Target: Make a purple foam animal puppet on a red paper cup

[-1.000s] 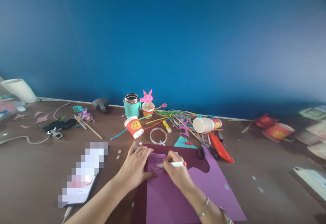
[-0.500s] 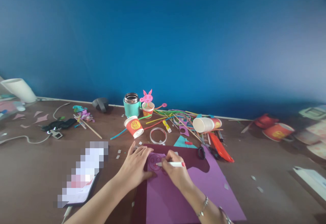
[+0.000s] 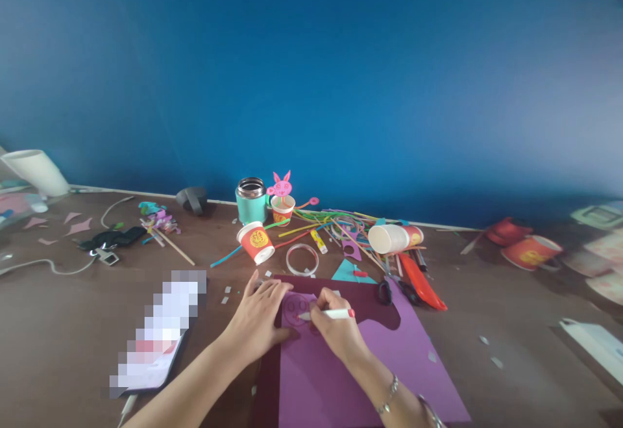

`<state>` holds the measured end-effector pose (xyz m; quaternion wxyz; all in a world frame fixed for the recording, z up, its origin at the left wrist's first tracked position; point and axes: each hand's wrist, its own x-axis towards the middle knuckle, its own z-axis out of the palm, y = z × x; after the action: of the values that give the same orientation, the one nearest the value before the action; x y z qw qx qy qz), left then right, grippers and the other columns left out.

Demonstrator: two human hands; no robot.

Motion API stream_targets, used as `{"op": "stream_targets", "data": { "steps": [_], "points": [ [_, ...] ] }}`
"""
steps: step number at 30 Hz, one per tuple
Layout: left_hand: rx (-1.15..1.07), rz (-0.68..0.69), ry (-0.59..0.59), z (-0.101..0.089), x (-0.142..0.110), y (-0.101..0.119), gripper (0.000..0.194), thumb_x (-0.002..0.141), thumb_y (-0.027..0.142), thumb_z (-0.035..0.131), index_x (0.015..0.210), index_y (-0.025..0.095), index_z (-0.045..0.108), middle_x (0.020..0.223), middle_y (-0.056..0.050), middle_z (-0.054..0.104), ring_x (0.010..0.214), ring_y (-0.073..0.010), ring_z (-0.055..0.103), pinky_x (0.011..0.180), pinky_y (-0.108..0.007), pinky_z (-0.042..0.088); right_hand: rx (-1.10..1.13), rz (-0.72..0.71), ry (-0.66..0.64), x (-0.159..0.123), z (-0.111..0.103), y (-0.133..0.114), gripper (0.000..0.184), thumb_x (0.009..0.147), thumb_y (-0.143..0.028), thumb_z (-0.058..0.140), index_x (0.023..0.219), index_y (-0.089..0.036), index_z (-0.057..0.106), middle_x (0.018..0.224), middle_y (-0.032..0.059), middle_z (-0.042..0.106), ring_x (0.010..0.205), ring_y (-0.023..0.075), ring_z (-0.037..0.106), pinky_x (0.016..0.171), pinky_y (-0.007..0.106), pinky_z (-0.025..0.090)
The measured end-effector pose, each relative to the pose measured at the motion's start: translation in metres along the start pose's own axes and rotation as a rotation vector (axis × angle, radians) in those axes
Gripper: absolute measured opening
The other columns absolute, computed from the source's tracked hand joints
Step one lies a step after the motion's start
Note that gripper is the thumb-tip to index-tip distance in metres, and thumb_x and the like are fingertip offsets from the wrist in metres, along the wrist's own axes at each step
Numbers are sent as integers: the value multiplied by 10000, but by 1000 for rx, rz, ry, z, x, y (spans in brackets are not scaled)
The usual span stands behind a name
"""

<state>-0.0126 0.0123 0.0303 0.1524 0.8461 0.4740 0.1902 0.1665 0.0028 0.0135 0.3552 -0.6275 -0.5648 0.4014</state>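
A purple paper sheet (image 3: 341, 376) lies on a dark maroon sheet (image 3: 363, 298) on the brown table. My left hand (image 3: 256, 324) rests flat on the paper's top left corner, fingers spread. My right hand (image 3: 335, 334) pinches a white marker with a red cap (image 3: 328, 314), its tip on a drawn circle (image 3: 296, 308) near that corner. A bracelet shows on my right wrist.
A phone (image 3: 156, 340) lies to the left. Behind the sheets are red paper cups (image 3: 257, 243), a clear tape ring (image 3: 302, 260), a teal mug (image 3: 252, 201), a pink bunny craft (image 3: 281, 189), coloured sticks, scissors (image 3: 396, 290), and a tipped cup (image 3: 392, 238). More cups (image 3: 530, 251) stand at right.
My right hand and the marker have shifted only slightly over the drawn circle. My left hand has stayed on the paper.
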Motion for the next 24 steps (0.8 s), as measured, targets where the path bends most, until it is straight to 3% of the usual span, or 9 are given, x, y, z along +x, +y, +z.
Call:
{"op": "stream_targets", "data": {
  "steps": [24],
  "points": [
    [11, 18, 29, 2, 0, -2, 570, 640, 419, 733, 1120, 229, 492, 1101, -85, 640, 1105, -283, 548, 1072, -565, 178, -13, -17, -13, 1, 0, 1, 192, 667, -229, 493, 535, -221, 353, 427, -65, 451, 425, 95, 383, 414, 203, 280]
  ]
}}
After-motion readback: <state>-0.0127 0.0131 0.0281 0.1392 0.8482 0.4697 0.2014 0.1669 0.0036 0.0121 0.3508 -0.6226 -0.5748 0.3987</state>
